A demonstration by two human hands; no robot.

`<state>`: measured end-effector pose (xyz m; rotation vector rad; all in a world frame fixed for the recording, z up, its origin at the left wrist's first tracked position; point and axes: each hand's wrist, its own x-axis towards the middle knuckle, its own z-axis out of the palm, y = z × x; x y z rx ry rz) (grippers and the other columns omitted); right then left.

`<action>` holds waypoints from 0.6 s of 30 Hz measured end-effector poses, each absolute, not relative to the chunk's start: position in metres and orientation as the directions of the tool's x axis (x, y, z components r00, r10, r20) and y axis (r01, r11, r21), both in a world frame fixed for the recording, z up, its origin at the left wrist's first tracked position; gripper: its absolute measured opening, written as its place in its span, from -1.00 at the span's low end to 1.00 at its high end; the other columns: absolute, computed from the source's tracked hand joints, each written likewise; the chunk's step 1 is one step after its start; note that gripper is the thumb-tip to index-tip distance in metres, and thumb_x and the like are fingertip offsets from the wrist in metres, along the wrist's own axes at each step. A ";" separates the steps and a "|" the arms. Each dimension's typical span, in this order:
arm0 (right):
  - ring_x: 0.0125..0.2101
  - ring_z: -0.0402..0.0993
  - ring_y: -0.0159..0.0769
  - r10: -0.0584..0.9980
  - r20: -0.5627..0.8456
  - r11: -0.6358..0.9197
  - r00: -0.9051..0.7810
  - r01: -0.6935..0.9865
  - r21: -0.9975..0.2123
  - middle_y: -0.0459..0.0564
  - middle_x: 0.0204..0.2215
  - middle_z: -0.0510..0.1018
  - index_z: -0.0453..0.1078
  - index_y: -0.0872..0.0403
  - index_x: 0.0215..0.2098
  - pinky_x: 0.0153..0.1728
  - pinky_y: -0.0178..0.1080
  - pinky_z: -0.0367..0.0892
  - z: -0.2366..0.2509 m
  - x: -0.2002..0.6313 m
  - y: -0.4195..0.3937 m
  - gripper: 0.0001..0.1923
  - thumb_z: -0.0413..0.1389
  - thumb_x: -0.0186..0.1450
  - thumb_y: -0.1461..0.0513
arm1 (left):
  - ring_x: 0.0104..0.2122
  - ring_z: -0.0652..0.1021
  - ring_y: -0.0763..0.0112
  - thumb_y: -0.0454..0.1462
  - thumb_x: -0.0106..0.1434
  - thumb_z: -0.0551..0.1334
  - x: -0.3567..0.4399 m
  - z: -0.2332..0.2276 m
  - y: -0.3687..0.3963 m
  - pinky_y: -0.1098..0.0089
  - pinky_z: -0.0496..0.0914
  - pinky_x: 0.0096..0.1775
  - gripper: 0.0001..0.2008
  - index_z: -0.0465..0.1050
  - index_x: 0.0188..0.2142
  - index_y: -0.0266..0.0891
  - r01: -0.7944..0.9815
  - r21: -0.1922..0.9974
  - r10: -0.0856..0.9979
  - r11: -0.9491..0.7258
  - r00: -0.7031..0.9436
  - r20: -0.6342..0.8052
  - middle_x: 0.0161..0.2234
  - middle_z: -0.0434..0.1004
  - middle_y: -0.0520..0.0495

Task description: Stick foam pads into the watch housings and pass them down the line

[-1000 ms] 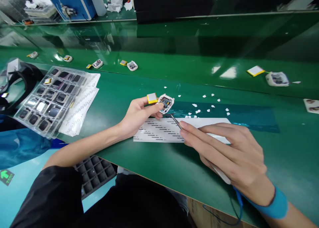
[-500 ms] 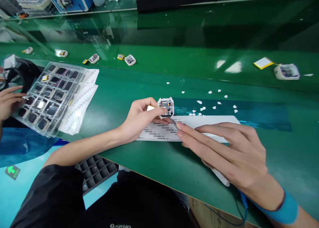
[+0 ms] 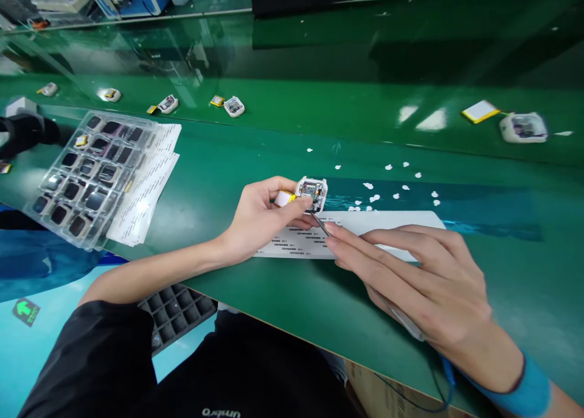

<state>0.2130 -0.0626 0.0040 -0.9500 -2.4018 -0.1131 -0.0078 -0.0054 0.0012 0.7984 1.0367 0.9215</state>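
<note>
My left hand [image 3: 262, 220] is closed around an opened smartwatch case [image 3: 320, 188], white, with its circuit board facing up. The thumb presses on the board's lower part. Beside the case, a silver battery with yellow edges [image 3: 285, 198] shows between the thumb and fingers of that hand. Tweezers [image 3: 320, 224] are pinched in my right hand [image 3: 424, 284]; their dark tip meets the lower edge of the case, and their rear end shows under the palm. A white printed sheet [image 3: 365, 223] lies on the bench beneath both hands.
A clear tray [image 3: 98, 238] of watch parts stands at left, overlapping printed sheets [image 3: 143, 199]. Several small white stickers [image 3: 375, 198] dot a blue film [image 3: 493, 208]. Opened watches with batteries, including one white case [image 3: 524, 128], line the back strip. A blue cord [image 3: 449, 369] hangs by my right wrist.
The watch case and my left hand have shifted slightly right, and more of the battery shows. The tweezers stay at the case's lower edge. Another person's hands have left the far left.
</note>
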 end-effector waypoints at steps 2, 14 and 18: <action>-0.20 0.64 -0.22 0.547 0.565 0.770 -0.618 0.637 -0.048 -0.14 0.01 0.71 0.28 -0.01 0.40 -0.11 -0.11 0.47 0.002 0.212 -0.060 -0.41 0.18 0.47 0.42 | -0.54 0.67 0.47 -0.34 0.08 0.52 -0.007 -0.001 -0.005 0.48 0.65 -0.37 -0.68 0.53 -0.18 -0.29 -0.229 0.903 0.924 0.365 0.205 -0.322 -0.52 0.63 0.13; -0.22 0.70 -0.18 0.585 0.579 0.754 -0.568 0.643 -0.130 -0.12 0.02 0.71 -0.02 -0.13 0.57 -0.20 -0.12 0.54 0.002 0.208 -0.057 -0.05 0.21 0.37 0.52 | -0.46 0.72 0.38 -0.31 0.19 0.46 -0.009 -0.002 -0.004 0.42 0.65 -0.33 -0.70 0.53 -0.08 -0.27 -0.169 0.943 0.940 0.288 0.236 -0.245 -0.43 0.65 0.06; -0.22 0.68 -0.14 0.533 0.636 0.786 -0.558 0.605 -0.128 -0.04 -0.01 0.73 0.06 -0.06 0.55 -0.18 -0.11 0.50 -0.008 0.212 -0.055 -0.08 0.22 0.35 0.54 | -0.42 0.72 0.36 -0.25 0.10 0.54 -0.012 -0.013 0.003 0.38 0.63 -0.29 -0.55 0.51 -0.05 -0.27 -0.173 0.943 0.936 0.285 0.264 -0.235 -0.42 0.63 0.06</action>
